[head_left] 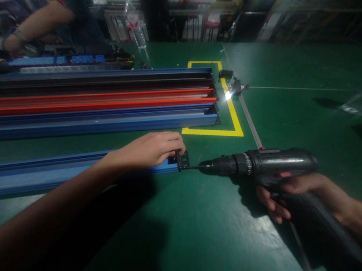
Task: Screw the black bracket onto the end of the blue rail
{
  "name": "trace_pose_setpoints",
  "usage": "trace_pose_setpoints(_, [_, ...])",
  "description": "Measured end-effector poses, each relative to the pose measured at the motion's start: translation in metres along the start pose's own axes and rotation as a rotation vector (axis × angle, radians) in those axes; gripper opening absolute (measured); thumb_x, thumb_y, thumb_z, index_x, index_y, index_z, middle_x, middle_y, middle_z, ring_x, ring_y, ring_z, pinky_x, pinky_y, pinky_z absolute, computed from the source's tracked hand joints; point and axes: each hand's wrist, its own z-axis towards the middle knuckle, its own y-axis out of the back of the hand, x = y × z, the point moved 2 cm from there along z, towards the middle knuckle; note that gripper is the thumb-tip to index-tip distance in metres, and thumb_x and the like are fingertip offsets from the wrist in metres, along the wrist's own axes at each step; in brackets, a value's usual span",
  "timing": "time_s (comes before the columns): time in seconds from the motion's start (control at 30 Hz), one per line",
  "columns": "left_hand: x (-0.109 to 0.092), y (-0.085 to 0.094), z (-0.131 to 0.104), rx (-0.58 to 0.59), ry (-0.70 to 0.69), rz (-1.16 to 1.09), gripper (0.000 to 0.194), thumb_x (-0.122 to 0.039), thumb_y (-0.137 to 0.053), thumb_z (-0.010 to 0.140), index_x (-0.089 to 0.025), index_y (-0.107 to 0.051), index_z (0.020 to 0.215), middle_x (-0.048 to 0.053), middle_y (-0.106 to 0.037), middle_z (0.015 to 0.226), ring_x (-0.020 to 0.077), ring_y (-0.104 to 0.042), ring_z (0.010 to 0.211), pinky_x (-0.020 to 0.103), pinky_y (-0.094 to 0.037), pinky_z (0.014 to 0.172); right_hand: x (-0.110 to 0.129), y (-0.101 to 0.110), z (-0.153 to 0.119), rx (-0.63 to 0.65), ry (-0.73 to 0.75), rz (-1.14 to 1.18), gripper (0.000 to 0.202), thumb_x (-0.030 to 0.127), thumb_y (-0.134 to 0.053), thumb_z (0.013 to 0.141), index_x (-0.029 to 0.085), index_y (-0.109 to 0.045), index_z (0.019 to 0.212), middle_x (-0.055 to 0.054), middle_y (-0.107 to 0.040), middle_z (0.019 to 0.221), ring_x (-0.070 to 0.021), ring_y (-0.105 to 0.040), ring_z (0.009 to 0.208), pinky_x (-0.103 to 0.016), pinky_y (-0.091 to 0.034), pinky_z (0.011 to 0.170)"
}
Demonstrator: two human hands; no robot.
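Glossy black plastic on the drill (281,163) at four o'clock, matt black on the end piece (185,159), smooth satin blue on the rail (27,179) at nine.

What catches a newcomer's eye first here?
Likely the black power drill in the right hand, its long bit running left to the black end piece on the near blue rail, where the left hand rests. Next, the red rails lying between blue ones, their right ends inside the yellow tape outline.
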Motion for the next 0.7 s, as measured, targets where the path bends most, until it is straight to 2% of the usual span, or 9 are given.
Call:
trace_pose_setpoints(0.4, [0.0025, -0.0017, -0.0009, 0.014, 0.008, 0.024, 0.024, -0.014, -0.043, 0.1, -0.022, -0.063, 0.109, 0.003, -0.062, 0.113, 0.0152, -0.06, 0.099, 0.026, -0.043, 0.084, -0.0023, 0.0053, -0.0028, -0.018, -0.03, 0.024, 0.035, 0.027, -0.064, 0.08, 0.004, -0.077, 0.103, -0.016, -0.078, 0.092, -0.0205, -0.075, 0.072, -0.031, -0.06, 0.074])
trace_pose_setpoints(0.53, [0.004, -0.0011, -0.0008, 0.027, 0.007, 0.023, 0.022, -0.015, -0.043, 0.101, -0.023, -0.063, 0.107, 0.004, -0.062, 0.112, 0.0157, -0.059, 0.099, 0.027, -0.043, 0.084, -0.0005, 0.0027, -0.0027, -0.036, -0.018, 0.002, 0.035, 0.026, -0.064, 0.079, 0.004, -0.077, 0.102, -0.016, -0.077, 0.091, -0.0211, -0.074, 0.07, -0.035, -0.061, 0.075])
trace_pose_setpoints(0.7, [0.0035, -0.001, -0.0006, 0.042, 0.009, 0.031, 0.023, -0.015, -0.042, 0.101, -0.023, -0.062, 0.108, 0.004, -0.061, 0.113, 0.016, -0.059, 0.099, 0.026, -0.043, 0.083, -0.0014, 0.0029, -0.0034, -0.008, -0.014, 0.024, 0.036, 0.027, -0.063, 0.08, 0.003, -0.076, 0.104, -0.016, -0.077, 0.091, -0.021, -0.074, 0.073, -0.033, -0.06, 0.075])
